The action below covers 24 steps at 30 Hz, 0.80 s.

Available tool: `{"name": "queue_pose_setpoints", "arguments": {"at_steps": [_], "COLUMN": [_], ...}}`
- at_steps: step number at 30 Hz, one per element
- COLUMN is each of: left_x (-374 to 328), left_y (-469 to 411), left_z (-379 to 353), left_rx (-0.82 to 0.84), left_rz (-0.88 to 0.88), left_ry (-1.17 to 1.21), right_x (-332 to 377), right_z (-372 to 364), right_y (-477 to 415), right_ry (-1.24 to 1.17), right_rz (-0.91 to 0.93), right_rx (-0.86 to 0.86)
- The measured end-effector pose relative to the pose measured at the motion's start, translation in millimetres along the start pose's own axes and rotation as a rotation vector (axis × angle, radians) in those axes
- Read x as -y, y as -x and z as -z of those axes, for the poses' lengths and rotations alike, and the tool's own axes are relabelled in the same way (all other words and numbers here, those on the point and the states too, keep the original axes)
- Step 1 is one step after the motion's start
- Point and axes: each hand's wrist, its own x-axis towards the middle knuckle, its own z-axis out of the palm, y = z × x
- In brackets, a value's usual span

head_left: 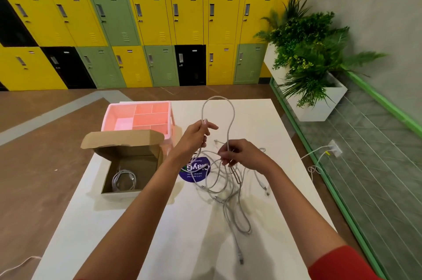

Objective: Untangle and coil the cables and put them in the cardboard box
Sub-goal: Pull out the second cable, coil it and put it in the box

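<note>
Nearest us, a loose connector end (239, 257) trails along the tabletop (285, 200). Just beyond it the grey cables (228, 202) lie in a knotted heap, partly covering a round purple sticker (196, 176).

Above the heap we hold both hands up. The left hand (198, 133) pinches one leg of a strand between thumb and fingers, and the right hand (237, 154) pinches the other leg lower down. A tall loop (218, 99) stands between them, clear of the tangle; we judge that lifting it keeps the coil from snagging.

To our left the cardboard box (127, 154) sits open with its flap folded back, close to the work so a finished coil has little way to go. One coiled cable (123, 180) already lies inside. Behind it stands a pink divided tray (109, 117), and farther off the lockers (150, 19).
</note>
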Motion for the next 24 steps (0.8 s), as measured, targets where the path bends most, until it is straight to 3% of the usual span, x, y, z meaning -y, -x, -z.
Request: {"name": "queue_pose_setpoints", "arguments": {"at_steps": [4,7,9,13,17,20,22,24], "left_x": [17,20,13,2,-11,-21,-27,-31], "left_y": [11,17,19,18,15,13,14,15], "left_z": [-7,-14,-18,-15,-8,-6,1,2], "left_rx": [0.125,0.352,0.409,0.375,0.243,0.236,0.218,0.235], "left_rz": [0.075,0.103,0.109,0.027,-0.028,-0.059,-0.077,-0.081], "left_ry": [0.004,0.206,0.321,0.304,0.33,0.374,0.395,0.424], "right_x": [18,31,35,28,-26,-80,-92,-94], "right_z": [5,11,14,16,2,-21,-46,-61], "right_y": [-3,-6,-5,-4,-9,-3,-3,0], "right_ry": [-0.183,-0.322,-0.39,-0.365,-0.257,0.037,0.059,-0.002], "right_rz": [0.127,0.194,0.2,0.166,-0.098,-0.317,-0.317,-0.262], "right_rx": [-0.164,-0.218,-0.248,-0.343,-0.577,-0.387,-0.256,-0.285]}}
